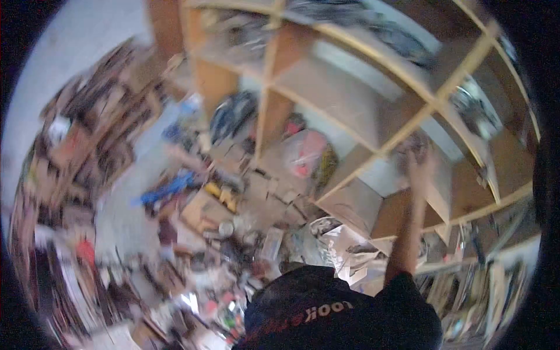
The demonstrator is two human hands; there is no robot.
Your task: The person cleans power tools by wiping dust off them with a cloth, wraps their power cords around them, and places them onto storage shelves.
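Note:
My right arm, in a dark short sleeve, stretches up to the wooden shelf unit (350, 166). My right hand (419, 160) is at one of its compartments, close to a dark, blurred thing (413, 143). Motion smears the fingers, so I cannot make out whether they touch or grip it. My left hand is out of sight.
Other compartments hold a red and clear plastic bag (306, 153), a dark coiled bundle (233, 116) and dark bagged items (385, 32). Cardboard boxes (204, 210), a blue object (166, 188) and much clutter cover the floor. Stacked wood pieces (99, 128) line the left.

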